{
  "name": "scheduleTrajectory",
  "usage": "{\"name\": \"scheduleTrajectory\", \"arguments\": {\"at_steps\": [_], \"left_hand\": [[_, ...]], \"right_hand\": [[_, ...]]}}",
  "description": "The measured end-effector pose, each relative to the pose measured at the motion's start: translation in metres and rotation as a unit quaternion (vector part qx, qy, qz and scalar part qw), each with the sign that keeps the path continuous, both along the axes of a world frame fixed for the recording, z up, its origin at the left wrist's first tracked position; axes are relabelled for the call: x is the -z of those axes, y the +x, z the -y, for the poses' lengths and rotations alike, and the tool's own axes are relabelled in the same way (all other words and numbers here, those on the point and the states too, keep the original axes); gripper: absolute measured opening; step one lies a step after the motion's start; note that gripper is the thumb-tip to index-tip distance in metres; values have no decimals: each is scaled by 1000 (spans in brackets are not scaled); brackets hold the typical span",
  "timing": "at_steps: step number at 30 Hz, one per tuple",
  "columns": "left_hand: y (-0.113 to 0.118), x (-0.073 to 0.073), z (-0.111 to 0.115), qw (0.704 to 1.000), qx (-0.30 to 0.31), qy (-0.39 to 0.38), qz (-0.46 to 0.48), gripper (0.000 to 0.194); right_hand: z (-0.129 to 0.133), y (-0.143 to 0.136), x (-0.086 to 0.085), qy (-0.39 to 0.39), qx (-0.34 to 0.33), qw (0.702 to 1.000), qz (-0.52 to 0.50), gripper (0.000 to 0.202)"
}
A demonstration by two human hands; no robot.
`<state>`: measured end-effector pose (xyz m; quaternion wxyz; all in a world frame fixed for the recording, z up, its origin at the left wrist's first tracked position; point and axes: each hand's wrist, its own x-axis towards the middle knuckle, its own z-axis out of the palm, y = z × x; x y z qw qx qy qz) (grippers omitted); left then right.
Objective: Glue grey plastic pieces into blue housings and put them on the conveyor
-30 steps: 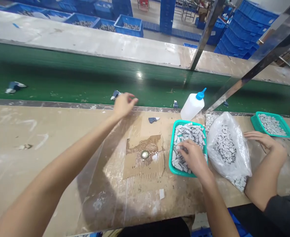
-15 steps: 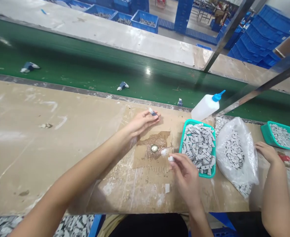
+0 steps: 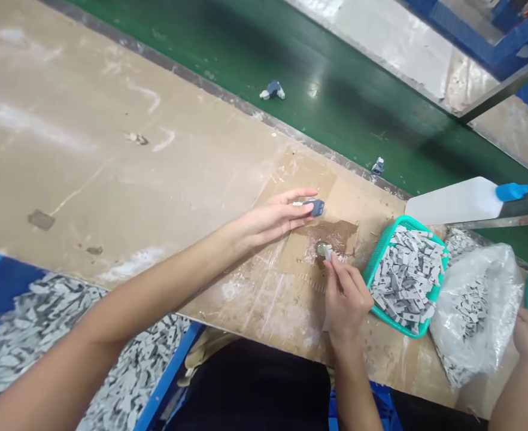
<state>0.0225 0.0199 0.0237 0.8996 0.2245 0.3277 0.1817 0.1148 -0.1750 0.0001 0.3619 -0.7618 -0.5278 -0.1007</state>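
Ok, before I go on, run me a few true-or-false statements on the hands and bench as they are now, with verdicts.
1. The left hand holds a dark blue part. True.
2. The right hand is inside the green basket. False: it is outside, pinching a small light gray piece.
3. A clear plastic bag lies beside the basket. True.
4. The white bottle has a red tip. False: its tip is blue.
5. Blue-and-white parts lie on the green belt. True.

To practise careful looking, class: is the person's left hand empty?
No, the left hand holds a small dark blue piece.
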Motion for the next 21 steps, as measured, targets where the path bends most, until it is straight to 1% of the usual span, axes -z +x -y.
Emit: {"name": "scheduleTrajectory", "arguments": {"at_steps": [2,5,8,14,18,21], "left_hand": [[-4,4,-1,1000,11,-10,0,28],[-8,6,-1,1000,7,-19,13,25],[-8,5,-1,999,6,-20,32,21],[-8,6,1,998,38,1,48,9],[-9,9,2,997,50,12,57,8],[-9,10,4,995,76,34,62,5]], "right_hand": [[-2,0,3,-8,0,999,33,22],[-5,0,3,-20,-2,998,62,23],[-7,0,4,-30,-2,996,79,22],[-6,-2,5,-62,11,995,75,21],[-5,-2,5,-71,17,995,66,24],[-6,-1,6,-73,15,995,71,24]]}}
